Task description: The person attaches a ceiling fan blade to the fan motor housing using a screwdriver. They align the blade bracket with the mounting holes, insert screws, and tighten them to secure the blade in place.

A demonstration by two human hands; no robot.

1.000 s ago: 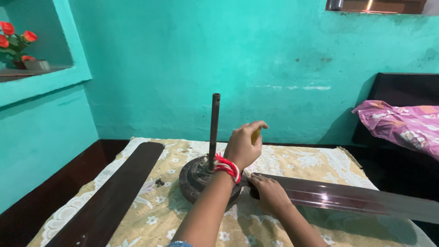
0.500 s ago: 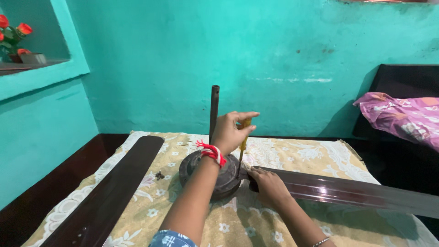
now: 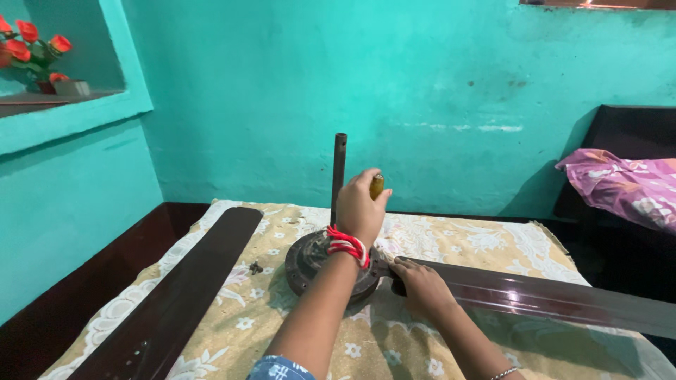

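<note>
A home bedroom: turquoise walls [image 3: 282, 84], flower niche [image 3: 42, 56], bedding [image 3: 627, 186].

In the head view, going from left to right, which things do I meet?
Flowers → loose blade → small screw → fan motor → left hand → right hand → pink cloth.

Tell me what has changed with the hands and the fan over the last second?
The left hand has closed fully round the yellow screwdriver handle; half a second ago its fingers were spread and the shaft showed below. The right hand stays pressed flat on the fan blade beside the motor hub. The loose blade has not moved.
</note>
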